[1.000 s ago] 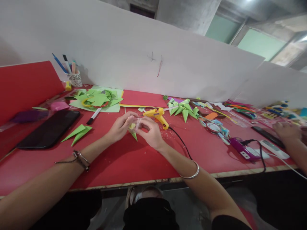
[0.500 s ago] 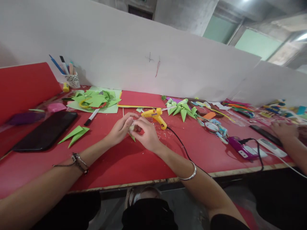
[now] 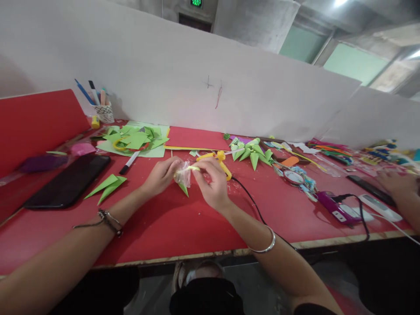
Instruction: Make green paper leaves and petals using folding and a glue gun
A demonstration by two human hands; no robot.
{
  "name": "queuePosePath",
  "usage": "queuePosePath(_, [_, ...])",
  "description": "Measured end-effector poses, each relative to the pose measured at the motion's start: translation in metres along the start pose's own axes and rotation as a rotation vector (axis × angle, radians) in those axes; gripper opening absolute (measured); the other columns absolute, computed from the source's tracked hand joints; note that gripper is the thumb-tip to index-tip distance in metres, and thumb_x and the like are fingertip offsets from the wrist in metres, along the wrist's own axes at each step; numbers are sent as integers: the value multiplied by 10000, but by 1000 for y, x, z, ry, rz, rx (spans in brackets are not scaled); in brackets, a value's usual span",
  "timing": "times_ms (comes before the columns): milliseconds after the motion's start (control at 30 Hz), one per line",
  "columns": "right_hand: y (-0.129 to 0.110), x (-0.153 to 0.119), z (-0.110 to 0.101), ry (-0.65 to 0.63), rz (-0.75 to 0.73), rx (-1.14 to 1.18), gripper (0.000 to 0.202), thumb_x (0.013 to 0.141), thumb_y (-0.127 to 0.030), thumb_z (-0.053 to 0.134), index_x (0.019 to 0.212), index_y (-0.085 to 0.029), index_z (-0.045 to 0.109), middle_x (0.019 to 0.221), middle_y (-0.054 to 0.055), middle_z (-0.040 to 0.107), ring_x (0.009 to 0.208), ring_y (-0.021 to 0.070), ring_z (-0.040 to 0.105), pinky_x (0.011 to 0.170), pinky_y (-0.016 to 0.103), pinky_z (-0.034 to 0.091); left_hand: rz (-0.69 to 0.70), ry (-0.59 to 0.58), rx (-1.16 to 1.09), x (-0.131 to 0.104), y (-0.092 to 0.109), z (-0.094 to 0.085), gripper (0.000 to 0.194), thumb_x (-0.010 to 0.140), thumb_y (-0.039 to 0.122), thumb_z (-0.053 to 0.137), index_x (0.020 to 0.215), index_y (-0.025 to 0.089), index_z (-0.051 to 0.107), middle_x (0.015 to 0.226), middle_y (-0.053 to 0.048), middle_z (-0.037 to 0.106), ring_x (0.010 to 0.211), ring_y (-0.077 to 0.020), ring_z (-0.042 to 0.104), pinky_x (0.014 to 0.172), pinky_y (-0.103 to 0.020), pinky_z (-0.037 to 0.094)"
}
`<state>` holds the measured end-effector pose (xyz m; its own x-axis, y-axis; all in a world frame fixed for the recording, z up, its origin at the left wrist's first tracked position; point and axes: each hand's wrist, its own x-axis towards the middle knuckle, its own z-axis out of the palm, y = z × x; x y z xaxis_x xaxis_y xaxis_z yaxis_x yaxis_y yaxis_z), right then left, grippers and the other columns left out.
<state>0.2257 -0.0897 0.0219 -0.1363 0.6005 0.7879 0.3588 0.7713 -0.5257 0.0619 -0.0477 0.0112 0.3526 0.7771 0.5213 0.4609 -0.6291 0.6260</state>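
Observation:
Between my hands is a small clear plastic bag (image 3: 183, 174) with something pale yellow-green at its mouth. My left hand (image 3: 162, 174) pinches the bag's left side. The fingers of my right hand (image 3: 211, 181) are closed on the pale yellow-green piece (image 3: 193, 168) at the bag's right. Under the bag, a green folded paper cone (image 3: 183, 188) shows its pointed end on the red table (image 3: 157, 232). A yellow glue gun (image 3: 225, 166) lies just behind my right hand, partly hidden by it.
Green paper cones (image 3: 106, 187) and a black phone (image 3: 70, 181) lie left. Green paper pieces (image 3: 136, 139) and red sheets (image 3: 198, 138) are at the back. Joined green cones (image 3: 254, 153), a purple power adapter (image 3: 334, 208) and another person's hand (image 3: 397, 181) are to the right.
My right hand has moved slightly right, away from my left, with the pale yellow-green piece in its fingers. The plastic bag shows more openly between them. The view has shifted a little.

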Motion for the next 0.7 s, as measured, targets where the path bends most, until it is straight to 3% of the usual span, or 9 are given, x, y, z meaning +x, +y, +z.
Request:
queuePosePath(67, [1,1,-2,26,54,-8,144,843,-219,427,911,-230,553,878,31,544,799,139,527,684,287,455,-22,31,50,2,-8,-2,334,883,361,253,642,180,397,574,26,412,532,-102,388,516,-229,313])
queuePosePath(200, [4,0,-1,-40,89,35,246,863,-210,373,1039,-247,541,851,27,571,736,129,544,698,307,466,-71,140,87,6,-23,-7,318,873,353,264,603,192,313,560,33,325,518,-103,327,495,-239,273])
queuePosePath(433, [1,-1,2,-123,86,155,90,790,-262,531,839,-195,564,824,26,566,731,114,545,653,260,490,-173,287,-3,11,-38,-13,347,844,437,286,586,204,299,555,28,310,502,-115,303,478,-254,257])
queuePosePath(700, [4,-4,5,-138,246,198,147,742,-277,561,772,-201,438,690,-17,542,627,105,574,608,250,495,-165,276,-16,13,-39,-12,325,833,409,301,590,197,340,548,30,327,508,-111,323,477,-247,275])
